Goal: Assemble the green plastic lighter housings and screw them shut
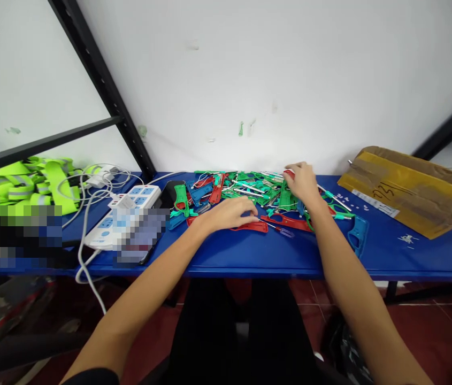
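Observation:
A heap of green, red and blue plastic handle parts and thin metal rods (250, 190) lies on the blue table (250, 256). My left hand (229, 213) rests palm down at the heap's near edge, fingers curled onto a red handle piece (252, 226). My right hand (301, 182) reaches into the far right of the heap, fingers bent down among green pieces and touching a small red part (289, 173). What the right fingers hold is hidden. A small screwdriver (282, 230) lies just in front of the hands.
A white power strip (129, 211) with cables sits to the left, beside neon-yellow reflective straps (25, 184). A flattened cardboard box (410, 190) lies at the right. A blue handle piece (358, 235) lies apart. Black shelf struts cross the white wall.

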Action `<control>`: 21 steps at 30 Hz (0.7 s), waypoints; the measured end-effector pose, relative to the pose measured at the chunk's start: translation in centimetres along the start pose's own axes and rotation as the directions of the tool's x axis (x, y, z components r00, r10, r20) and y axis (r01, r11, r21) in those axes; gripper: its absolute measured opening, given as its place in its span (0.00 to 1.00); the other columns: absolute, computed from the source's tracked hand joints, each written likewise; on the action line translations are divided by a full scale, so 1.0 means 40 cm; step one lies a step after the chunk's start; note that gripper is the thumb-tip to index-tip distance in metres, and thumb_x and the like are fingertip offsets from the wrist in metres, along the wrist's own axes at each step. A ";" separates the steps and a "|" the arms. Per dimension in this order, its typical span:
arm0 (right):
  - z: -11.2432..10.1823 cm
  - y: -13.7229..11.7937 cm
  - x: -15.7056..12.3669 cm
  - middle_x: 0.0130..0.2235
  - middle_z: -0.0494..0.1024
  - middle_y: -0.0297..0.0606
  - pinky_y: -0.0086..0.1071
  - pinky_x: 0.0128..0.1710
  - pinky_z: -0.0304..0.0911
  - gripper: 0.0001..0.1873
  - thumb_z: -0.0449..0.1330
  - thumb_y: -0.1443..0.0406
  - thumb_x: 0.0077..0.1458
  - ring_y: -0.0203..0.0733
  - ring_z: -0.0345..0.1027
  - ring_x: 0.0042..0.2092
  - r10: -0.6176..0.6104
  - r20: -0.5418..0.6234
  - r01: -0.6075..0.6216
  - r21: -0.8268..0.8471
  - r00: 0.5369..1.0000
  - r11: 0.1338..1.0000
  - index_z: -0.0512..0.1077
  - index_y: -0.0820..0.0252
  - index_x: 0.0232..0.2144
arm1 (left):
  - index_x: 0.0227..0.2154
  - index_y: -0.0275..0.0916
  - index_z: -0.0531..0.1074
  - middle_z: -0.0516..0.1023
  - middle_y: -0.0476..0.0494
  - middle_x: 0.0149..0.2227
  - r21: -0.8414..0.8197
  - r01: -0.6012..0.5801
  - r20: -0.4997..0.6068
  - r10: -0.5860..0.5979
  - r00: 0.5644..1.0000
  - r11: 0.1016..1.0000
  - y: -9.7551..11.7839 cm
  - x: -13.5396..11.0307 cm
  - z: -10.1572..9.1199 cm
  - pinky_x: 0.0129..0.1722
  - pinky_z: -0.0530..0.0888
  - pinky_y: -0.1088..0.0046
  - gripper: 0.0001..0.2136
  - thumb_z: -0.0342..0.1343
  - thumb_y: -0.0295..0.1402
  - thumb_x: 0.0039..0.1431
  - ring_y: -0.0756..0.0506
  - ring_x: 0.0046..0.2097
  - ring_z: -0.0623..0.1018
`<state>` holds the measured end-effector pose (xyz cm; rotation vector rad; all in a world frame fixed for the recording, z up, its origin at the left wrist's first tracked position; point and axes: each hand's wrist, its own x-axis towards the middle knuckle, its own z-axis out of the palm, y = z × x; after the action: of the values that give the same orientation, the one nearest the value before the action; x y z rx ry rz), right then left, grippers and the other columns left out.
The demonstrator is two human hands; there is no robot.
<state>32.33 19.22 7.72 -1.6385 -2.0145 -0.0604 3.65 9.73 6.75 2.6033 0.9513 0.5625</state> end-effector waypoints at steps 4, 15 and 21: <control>0.035 -0.094 -0.005 0.49 0.85 0.44 0.43 0.56 0.69 0.13 0.63 0.56 0.72 0.52 0.76 0.51 -0.338 0.174 0.303 0.199 0.925 0.932 0.87 0.52 0.48 | 0.50 0.40 0.80 0.83 0.36 0.49 0.112 0.086 -0.154 -0.069 0.986 0.990 -0.052 -0.002 -0.032 0.55 0.74 0.58 0.12 0.58 0.41 0.77 0.35 0.55 0.78; 0.104 -0.157 -0.038 0.39 0.84 0.40 0.39 0.46 0.68 0.12 0.68 0.56 0.68 0.47 0.76 0.41 -0.516 0.256 0.385 0.424 0.817 0.820 0.85 0.56 0.35 | 0.36 0.41 0.79 0.83 0.41 0.39 0.182 0.211 -0.314 -0.147 0.938 0.960 -0.113 -0.001 -0.040 0.53 0.73 0.59 0.10 0.59 0.38 0.74 0.37 0.47 0.79; 0.076 -0.134 -0.022 0.41 0.88 0.42 0.38 0.42 0.69 0.19 0.59 0.53 0.72 0.46 0.77 0.39 -0.354 0.174 0.251 0.432 0.919 0.866 0.84 0.58 0.42 | 0.59 0.39 0.72 0.78 0.32 0.59 0.106 0.324 -0.567 -0.210 0.796 0.940 -0.125 -0.015 -0.068 0.63 0.69 0.54 0.16 0.42 0.38 0.83 0.35 0.59 0.75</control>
<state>26.37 18.14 6.33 -1.1016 -2.2722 0.4408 -0.72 13.41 6.91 2.4326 1.6011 1.2338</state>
